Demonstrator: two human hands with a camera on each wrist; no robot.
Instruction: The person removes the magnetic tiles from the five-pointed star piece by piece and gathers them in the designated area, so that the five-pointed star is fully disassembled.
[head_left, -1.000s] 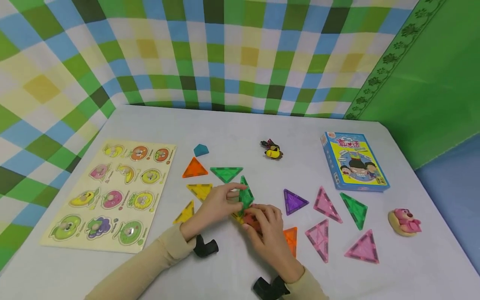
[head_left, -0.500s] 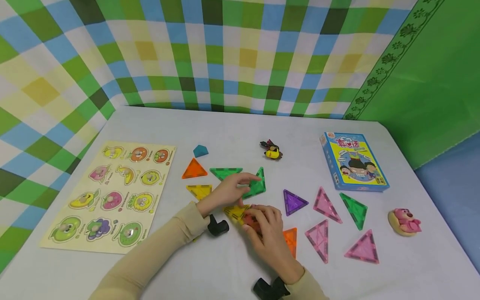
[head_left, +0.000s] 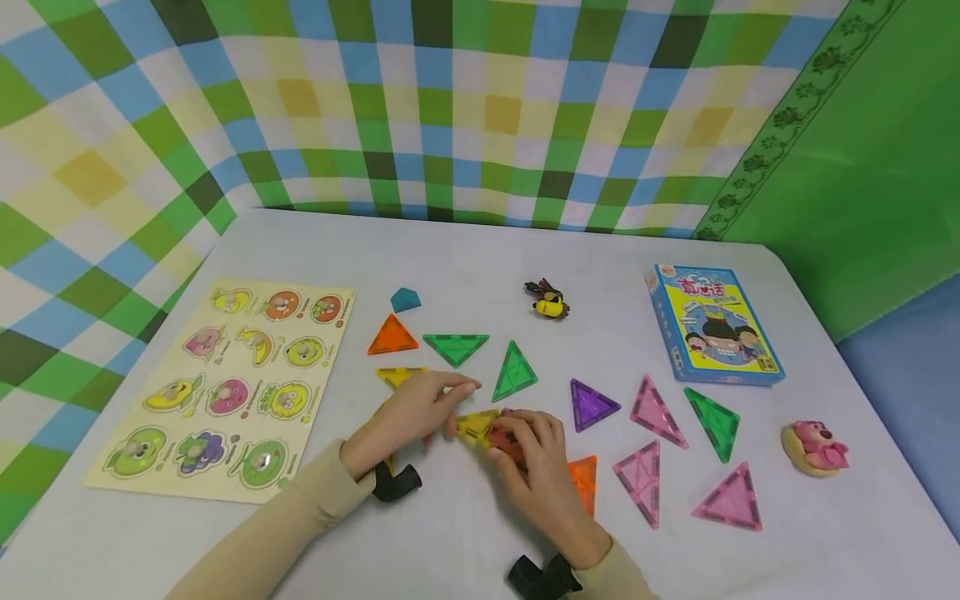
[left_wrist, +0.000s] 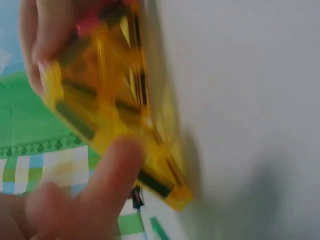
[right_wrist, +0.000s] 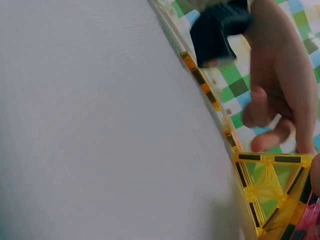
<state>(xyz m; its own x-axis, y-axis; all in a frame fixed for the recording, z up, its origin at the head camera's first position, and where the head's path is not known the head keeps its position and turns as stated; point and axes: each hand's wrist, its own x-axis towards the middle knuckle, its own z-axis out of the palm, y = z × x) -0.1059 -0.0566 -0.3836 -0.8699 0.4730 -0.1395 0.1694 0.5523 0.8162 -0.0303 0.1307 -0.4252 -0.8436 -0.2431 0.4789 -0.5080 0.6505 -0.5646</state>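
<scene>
My right hand (head_left: 536,462) grips a small built shape of magnetic tiles, with a yellow triangular tile (head_left: 477,427) on its left side and orange and pink parts under the fingers. In the left wrist view, this magnetic-tile shape (left_wrist: 107,95) stands on the white table, partly hidden by right-hand fingers (left_wrist: 50,35). My left hand (head_left: 408,412) is just left of it, fingers loosely extended and holding nothing. It hovers over yellow triangle tiles (head_left: 397,375) and partly covers them. A green triangle tile (head_left: 514,372) lies flat beyond both hands, beside another green tile (head_left: 455,347).
A fruit puzzle board (head_left: 225,392) lies at left. Orange (head_left: 393,336), purple (head_left: 592,406) and pink (head_left: 657,412) triangle tiles are spread about. Farther off are a blue card box (head_left: 716,325), a yellow-black toy (head_left: 550,302) and a pink bear figure (head_left: 816,447).
My left hand has put the green triangle tile down flat, let go of it and drawn back left toward the tile shape. My right hand keeps its hold in the same place.
</scene>
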